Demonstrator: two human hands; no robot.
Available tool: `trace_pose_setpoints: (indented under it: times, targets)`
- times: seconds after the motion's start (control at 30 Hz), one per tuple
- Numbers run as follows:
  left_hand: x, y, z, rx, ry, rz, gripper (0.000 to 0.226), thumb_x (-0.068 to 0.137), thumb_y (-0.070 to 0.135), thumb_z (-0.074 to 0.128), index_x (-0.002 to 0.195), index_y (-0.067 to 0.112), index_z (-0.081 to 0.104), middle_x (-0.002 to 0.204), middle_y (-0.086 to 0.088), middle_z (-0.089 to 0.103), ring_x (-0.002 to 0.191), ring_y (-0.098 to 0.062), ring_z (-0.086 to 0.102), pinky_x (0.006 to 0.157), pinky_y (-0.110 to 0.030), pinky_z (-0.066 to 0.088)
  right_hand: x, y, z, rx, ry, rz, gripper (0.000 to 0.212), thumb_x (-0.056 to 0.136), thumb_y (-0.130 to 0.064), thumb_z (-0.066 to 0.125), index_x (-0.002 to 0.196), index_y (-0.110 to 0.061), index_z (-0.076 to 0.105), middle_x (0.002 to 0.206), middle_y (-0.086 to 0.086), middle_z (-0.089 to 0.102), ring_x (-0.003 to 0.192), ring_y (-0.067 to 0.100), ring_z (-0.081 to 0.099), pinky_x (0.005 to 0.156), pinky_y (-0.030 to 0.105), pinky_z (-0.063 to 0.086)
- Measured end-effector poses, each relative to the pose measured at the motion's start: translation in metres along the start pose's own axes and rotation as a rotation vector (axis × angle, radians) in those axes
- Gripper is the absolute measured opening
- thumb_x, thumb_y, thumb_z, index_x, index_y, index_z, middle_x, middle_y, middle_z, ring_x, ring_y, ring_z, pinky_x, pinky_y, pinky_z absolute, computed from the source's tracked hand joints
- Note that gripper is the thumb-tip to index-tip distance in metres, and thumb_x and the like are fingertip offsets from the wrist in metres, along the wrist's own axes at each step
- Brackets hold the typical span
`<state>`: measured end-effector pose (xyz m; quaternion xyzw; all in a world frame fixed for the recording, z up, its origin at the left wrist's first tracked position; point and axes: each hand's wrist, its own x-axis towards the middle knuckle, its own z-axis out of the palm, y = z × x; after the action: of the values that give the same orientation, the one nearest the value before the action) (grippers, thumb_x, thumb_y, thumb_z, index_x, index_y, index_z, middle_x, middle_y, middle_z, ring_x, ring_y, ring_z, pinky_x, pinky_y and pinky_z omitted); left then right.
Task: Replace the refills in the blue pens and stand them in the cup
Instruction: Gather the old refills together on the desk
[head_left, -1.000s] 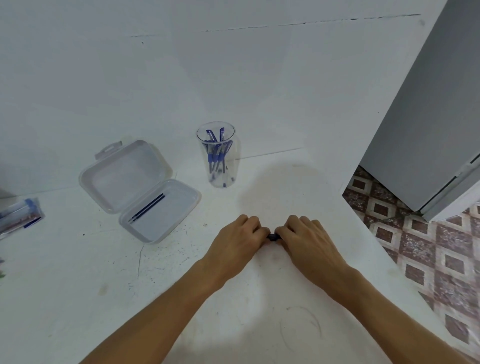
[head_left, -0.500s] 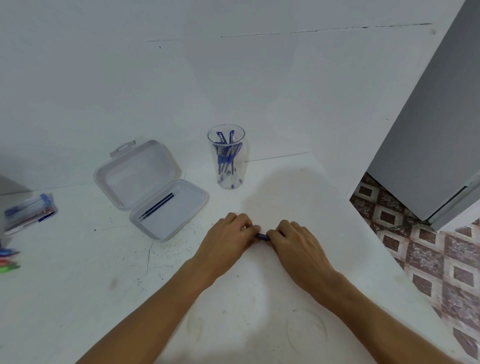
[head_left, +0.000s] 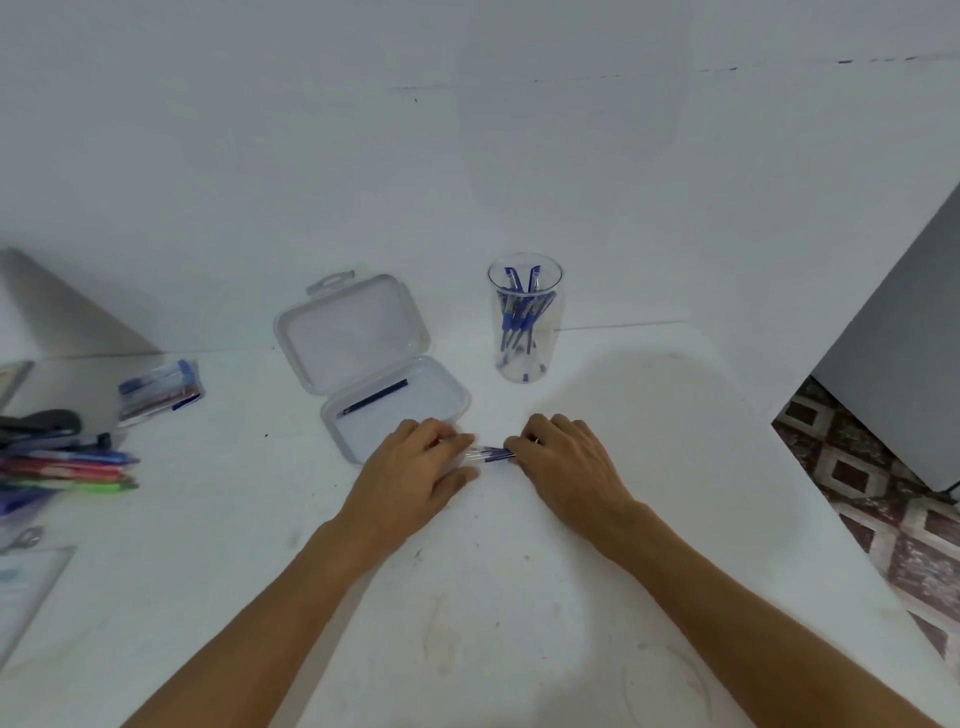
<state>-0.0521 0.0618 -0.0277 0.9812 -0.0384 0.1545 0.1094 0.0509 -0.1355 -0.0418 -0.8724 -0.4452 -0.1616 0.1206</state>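
Note:
A blue pen (head_left: 491, 454) lies level just above the white table, held at both ends. My left hand (head_left: 415, 475) grips its clear barrel end and my right hand (head_left: 563, 460) grips its blue end, so only the pen's middle shows. Behind them stands a clear cup (head_left: 524, 319) with several blue pens upright in it. An open clear plastic box (head_left: 371, 364) to the left of the cup holds a dark refill (head_left: 374, 399) in its tray.
A packet of pens (head_left: 158, 389) lies at the left, with coloured pens (head_left: 67, 470) and dark tools at the table's left edge. The table's right edge drops to a tiled floor (head_left: 883, 493). A white wall rises behind the cup.
My hands have drawn slightly apart, so more of the pen shows between them. The camera has turned left, bringing the coloured pens into view.

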Motion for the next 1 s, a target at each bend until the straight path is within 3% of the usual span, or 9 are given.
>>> trace_pose_setpoints:
  times: [0.13, 0.23, 0.4, 0.53, 0.63, 0.8, 1.0]
  targets:
    - [-0.005, 0.004, -0.001, -0.004, -0.045, -0.014, 0.049, 0.097, 0.053, 0.043, 0.131, 0.021, 0.057, 0.124, 0.006, 0.058, 0.109, -0.015, 0.051, 0.088, -0.029, 0.049, 0.013, 0.004, -0.001, 0.07, -0.055, -0.125, 0.01, 0.087, -0.026, 0.073, 0.097, -0.022, 0.073, 0.085, -0.003, 0.063, 0.068, 0.02, 0.055, 0.063, 0.033, 0.047]
    - [-0.009, 0.009, -0.001, 0.022, -0.046, 0.005, 0.046, 0.098, 0.055, 0.043, 0.123, 0.022, 0.063, 0.114, 0.005, 0.063, 0.105, -0.014, 0.054, 0.085, -0.027, 0.049, 0.02, -0.002, -0.002, 0.097, -0.075, -0.226, 0.013, 0.085, -0.025, 0.075, 0.098, -0.024, 0.074, 0.084, -0.004, 0.065, 0.07, 0.018, 0.055, 0.067, 0.03, 0.044]
    - [-0.017, 0.0, -0.002, 0.062, 0.006, -0.059, 0.034, 0.096, 0.045, 0.045, 0.105, 0.022, 0.068, 0.087, 0.004, 0.058, 0.08, -0.015, 0.053, 0.06, -0.03, 0.049, 0.029, -0.02, 0.009, 0.119, -0.044, -0.23, 0.014, 0.086, -0.023, 0.074, 0.1, -0.024, 0.074, 0.084, -0.005, 0.065, 0.071, 0.017, 0.055, 0.067, 0.029, 0.042]
    - [-0.029, -0.006, -0.003, 0.14, 0.047, -0.097, 0.028, 0.093, 0.038, 0.053, 0.099, 0.017, 0.071, 0.082, 0.001, 0.056, 0.07, -0.016, 0.052, 0.051, -0.026, 0.042, 0.032, -0.034, 0.013, 0.085, -0.045, -0.247, 0.021, 0.087, -0.025, 0.071, 0.107, -0.021, 0.073, 0.091, 0.0, 0.066, 0.079, 0.023, 0.058, 0.071, 0.035, 0.048]
    - [-0.036, -0.003, -0.004, 0.192, 0.053, -0.083, 0.029, 0.094, 0.039, 0.054, 0.098, 0.016, 0.07, 0.085, 0.0, 0.056, 0.07, -0.017, 0.051, 0.052, -0.027, 0.043, 0.025, -0.036, 0.005, 0.074, -0.098, -0.257, 0.031, 0.091, -0.03, 0.055, 0.117, -0.021, 0.067, 0.102, 0.0, 0.063, 0.089, 0.023, 0.057, 0.081, 0.038, 0.049]
    - [-0.041, 0.006, -0.002, 0.193, 0.096, -0.081, 0.039, 0.098, 0.043, 0.044, 0.105, 0.014, 0.069, 0.087, 0.0, 0.055, 0.075, -0.018, 0.05, 0.057, -0.027, 0.043, 0.014, -0.03, -0.001, 0.08, -0.213, -0.229, 0.051, 0.091, -0.038, 0.032, 0.134, -0.025, 0.056, 0.131, -0.002, 0.057, 0.121, 0.023, 0.049, 0.106, 0.04, 0.038]
    - [-0.042, 0.009, 0.002, 0.185, 0.087, -0.051, 0.037, 0.1, 0.041, 0.045, 0.111, 0.015, 0.069, 0.089, 0.001, 0.056, 0.076, -0.018, 0.049, 0.059, -0.032, 0.046, 0.012, -0.018, 0.002, 0.083, -0.214, -0.214, 0.038, 0.094, -0.026, 0.057, 0.132, -0.029, 0.059, 0.138, 0.001, 0.058, 0.133, 0.034, 0.047, 0.108, 0.049, 0.039]
